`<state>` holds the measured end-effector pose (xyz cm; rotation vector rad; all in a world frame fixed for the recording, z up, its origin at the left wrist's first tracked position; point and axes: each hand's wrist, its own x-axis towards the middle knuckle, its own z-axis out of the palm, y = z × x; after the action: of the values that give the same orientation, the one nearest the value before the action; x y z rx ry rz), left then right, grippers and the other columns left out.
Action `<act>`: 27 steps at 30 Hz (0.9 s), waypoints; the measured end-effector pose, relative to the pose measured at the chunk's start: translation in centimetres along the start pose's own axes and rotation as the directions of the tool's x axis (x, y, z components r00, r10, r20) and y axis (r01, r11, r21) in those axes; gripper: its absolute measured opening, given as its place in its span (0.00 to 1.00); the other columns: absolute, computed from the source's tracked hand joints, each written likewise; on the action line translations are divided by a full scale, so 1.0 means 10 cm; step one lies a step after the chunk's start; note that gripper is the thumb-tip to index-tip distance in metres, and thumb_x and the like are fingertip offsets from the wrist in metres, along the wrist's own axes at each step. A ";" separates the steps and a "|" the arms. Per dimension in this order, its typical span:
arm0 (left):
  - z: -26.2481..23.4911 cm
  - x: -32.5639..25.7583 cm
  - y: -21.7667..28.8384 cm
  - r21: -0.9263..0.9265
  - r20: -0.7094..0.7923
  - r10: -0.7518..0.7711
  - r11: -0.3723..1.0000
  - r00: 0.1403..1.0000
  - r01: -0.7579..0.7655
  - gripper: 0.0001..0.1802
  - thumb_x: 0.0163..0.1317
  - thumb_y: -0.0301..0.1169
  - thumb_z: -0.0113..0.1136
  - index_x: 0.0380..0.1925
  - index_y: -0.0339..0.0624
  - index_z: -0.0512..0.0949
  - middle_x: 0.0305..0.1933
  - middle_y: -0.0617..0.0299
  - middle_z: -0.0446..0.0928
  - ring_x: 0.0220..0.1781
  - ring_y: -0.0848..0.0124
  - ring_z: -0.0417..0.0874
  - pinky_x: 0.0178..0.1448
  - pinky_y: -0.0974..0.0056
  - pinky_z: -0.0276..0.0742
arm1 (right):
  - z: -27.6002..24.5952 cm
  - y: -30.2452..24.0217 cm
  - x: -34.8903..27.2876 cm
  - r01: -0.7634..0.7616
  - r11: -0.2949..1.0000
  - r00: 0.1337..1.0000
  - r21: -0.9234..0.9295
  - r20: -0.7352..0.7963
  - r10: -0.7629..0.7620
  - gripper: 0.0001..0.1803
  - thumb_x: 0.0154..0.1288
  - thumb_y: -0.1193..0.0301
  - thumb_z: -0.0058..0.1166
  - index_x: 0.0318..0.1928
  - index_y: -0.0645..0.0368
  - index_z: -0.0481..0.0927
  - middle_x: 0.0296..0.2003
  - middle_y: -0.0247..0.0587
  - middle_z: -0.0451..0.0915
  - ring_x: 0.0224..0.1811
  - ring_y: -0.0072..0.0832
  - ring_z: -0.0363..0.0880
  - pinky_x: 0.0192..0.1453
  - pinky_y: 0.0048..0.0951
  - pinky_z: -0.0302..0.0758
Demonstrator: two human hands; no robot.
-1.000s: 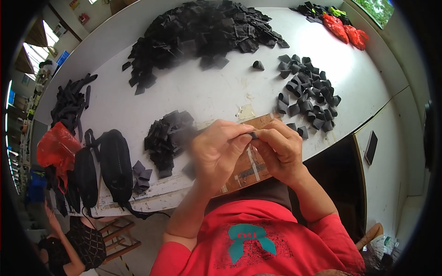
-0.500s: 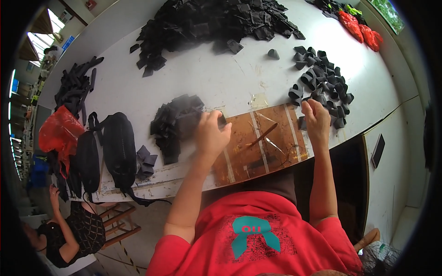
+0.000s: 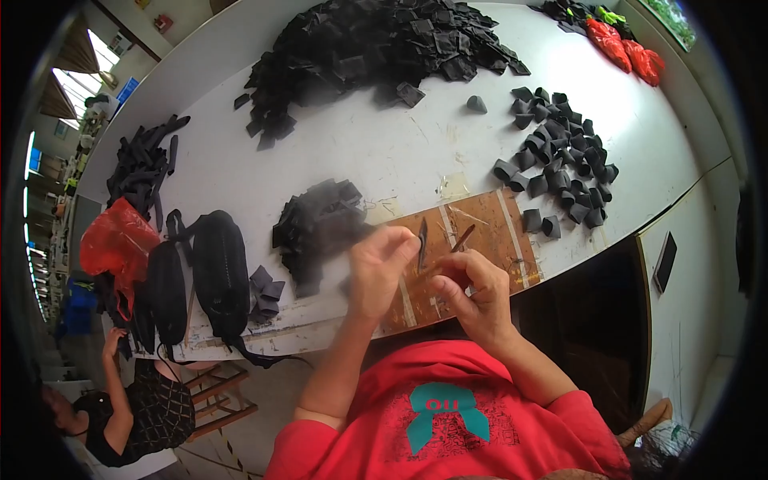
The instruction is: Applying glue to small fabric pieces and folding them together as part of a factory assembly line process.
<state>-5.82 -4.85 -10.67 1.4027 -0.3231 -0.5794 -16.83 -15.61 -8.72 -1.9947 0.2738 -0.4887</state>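
White worktable [image 3: 400,152], brown board [image 3: 480,232] at its near edge: left hand [image 3: 380,268] pinches a black strip [image 3: 422,242] above it, right hand [image 3: 472,288] closed beside, seemingly folding; next, careful fingertip alignment.

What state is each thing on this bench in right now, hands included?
Left hand: pinching a black strip, upright.
Right hand: fingers curled; what it grips is unclear.
Folded black loops: scattered loosely.
Big pile of black pieces: heaped.
Small black pile: heaped.
Wooden board: lying flat.
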 end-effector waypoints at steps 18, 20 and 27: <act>0.26 -0.34 0.18 -0.708 0.172 -0.119 0.675 0.978 0.207 0.11 0.52 0.15 0.53 0.35 0.36 0.68 0.26 0.61 0.72 0.14 0.84 0.62 0.15 0.78 0.56 | -0.06 -0.05 0.00 -0.086 0.991 0.949 -0.104 -0.311 0.049 0.04 0.51 0.81 0.51 0.27 0.60 0.78 0.24 0.34 0.75 0.21 0.23 0.75 0.24 0.21 0.70; 0.18 -0.36 0.21 -0.616 0.224 -0.119 0.752 0.967 0.235 0.10 0.52 0.15 0.53 0.35 0.35 0.69 0.27 0.62 0.73 0.15 0.84 0.64 0.16 0.78 0.58 | -0.20 -0.08 0.03 -0.388 0.637 0.906 0.666 0.148 0.397 0.03 0.54 0.79 0.52 0.26 0.62 0.78 0.27 0.31 0.77 0.21 0.18 0.72 0.25 0.17 0.69; 0.42 -0.43 0.17 0.042 -0.154 0.374 0.927 0.915 -0.372 0.07 0.52 0.14 0.51 0.32 0.33 0.71 0.31 0.62 0.75 0.22 0.83 0.72 0.24 0.79 0.67 | -0.21 -0.04 0.02 -0.528 0.068 0.827 0.846 0.495 0.267 0.07 0.60 0.68 0.52 0.31 0.58 0.76 0.22 0.27 0.74 0.24 0.12 0.68 0.27 0.13 0.64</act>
<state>-11.33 -5.86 -7.86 1.3446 -0.4533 -0.1492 -17.66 -17.19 -7.47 -0.5495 0.2642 0.0182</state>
